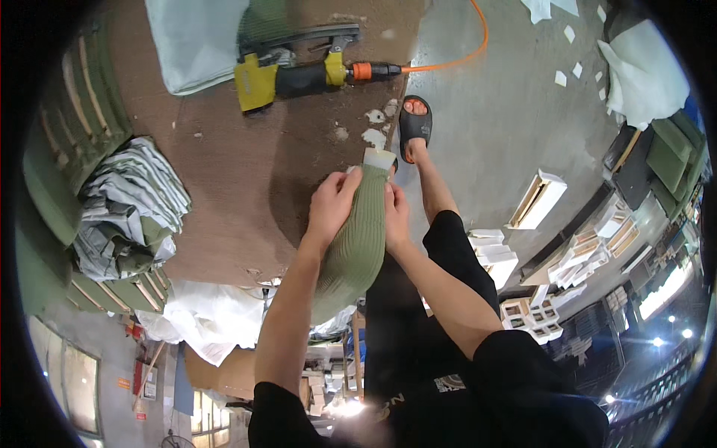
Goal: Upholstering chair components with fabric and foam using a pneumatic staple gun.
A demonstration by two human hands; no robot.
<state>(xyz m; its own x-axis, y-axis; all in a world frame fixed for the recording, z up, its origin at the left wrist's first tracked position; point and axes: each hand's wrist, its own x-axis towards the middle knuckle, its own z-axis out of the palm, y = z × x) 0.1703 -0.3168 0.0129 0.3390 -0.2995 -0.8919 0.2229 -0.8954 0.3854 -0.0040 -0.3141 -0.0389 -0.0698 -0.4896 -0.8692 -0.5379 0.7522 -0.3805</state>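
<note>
Between both hands, left hand [334,203] and right hand [395,216], fingers grip a green ribbed fabric sleeve [355,246] over the brown tabletop [239,164].

Both hands clamped on green ribbed cover [357,243]

Left hand [334,207] grips the cover's left side, fingers curled over its top; right hand [396,216] presses its right edge. Both forearms reach in from below.
</note>
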